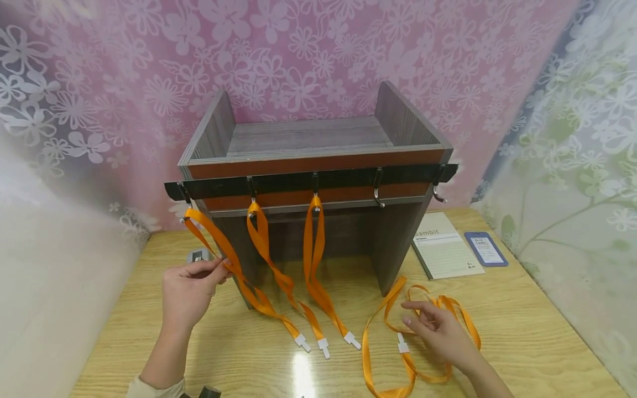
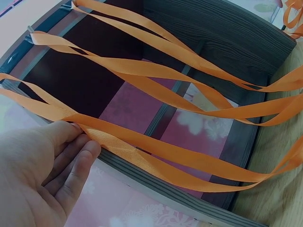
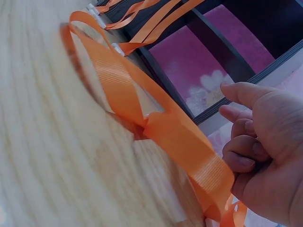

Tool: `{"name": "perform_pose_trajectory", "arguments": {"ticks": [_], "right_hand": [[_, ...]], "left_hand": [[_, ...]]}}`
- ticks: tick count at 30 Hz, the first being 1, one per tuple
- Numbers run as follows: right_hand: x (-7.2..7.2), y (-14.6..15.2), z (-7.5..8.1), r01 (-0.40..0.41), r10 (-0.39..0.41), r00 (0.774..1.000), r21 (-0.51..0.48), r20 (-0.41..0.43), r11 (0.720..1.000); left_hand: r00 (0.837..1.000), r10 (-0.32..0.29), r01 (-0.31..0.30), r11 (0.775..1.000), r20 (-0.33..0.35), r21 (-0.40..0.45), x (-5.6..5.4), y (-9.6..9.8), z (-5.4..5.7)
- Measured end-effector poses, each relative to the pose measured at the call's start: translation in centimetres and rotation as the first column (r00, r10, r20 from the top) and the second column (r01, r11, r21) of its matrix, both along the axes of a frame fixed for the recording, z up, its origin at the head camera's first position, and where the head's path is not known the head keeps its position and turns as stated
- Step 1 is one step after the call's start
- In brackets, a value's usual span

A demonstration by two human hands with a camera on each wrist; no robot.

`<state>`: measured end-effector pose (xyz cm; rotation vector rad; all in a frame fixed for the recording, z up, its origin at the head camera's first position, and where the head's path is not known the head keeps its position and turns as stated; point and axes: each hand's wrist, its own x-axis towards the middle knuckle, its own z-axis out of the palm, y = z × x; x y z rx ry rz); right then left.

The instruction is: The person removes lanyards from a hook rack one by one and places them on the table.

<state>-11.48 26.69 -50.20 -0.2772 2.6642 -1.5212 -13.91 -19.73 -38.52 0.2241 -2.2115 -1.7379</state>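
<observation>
My left hand (image 1: 188,292) pinches one strap of the leftmost orange lanyard (image 1: 234,264) between thumb and fingertips, a little below its hook. That lanyard's loop hangs on the end hook of a black hook rail (image 1: 283,184). A second lanyard (image 1: 260,235) and a third lanyard (image 1: 314,249) hang from the hooks beside it, their white clips on the table. On the right, my right hand (image 1: 443,331) hovers over loose orange lanyards (image 1: 368,354), thumb and index finger apart, the other fingers loosely bent. In the right wrist view an orange strap (image 3: 189,151) passes beside that hand.
The rail runs along the front of a grey wooden shelf (image 1: 308,135). Two bare hooks (image 1: 379,198) are at its right. A notepad (image 1: 445,249) and a blue card holder (image 1: 486,250) lie right of the shelf. A small grey object (image 1: 198,255) sits behind the left hand.
</observation>
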Motion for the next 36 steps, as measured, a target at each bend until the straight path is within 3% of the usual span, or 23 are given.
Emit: {"name": "perform_pose_trajectory", "arguments": {"ticks": [11,18,31,36], "right_hand": [[0.1,-0.4,2.0,-0.022,0.021,1.000,-0.071,-0.015,0.997],[0.0,-0.9,2.9,-0.029,0.026,0.998,-0.058,-0.063,0.998],[-1.0,-2.6,4.4,-0.070,0.067,0.997,-0.094,-0.031,0.993],[-1.4,-3.4,4.8,-0.090,0.088,0.996,-0.113,-0.026,0.989]], "left_hand": [[1.000,0.001,-0.001,1.000,0.007,-0.022,0.2,0.0,0.1],[0.999,0.011,-0.010,1.000,0.037,-0.028,0.0,-0.1,0.0],[1.000,-0.005,0.005,1.000,0.029,-0.006,0.1,-0.2,-0.1],[1.000,0.002,-0.001,0.999,0.028,-0.036,0.0,-0.1,0.0]]}}
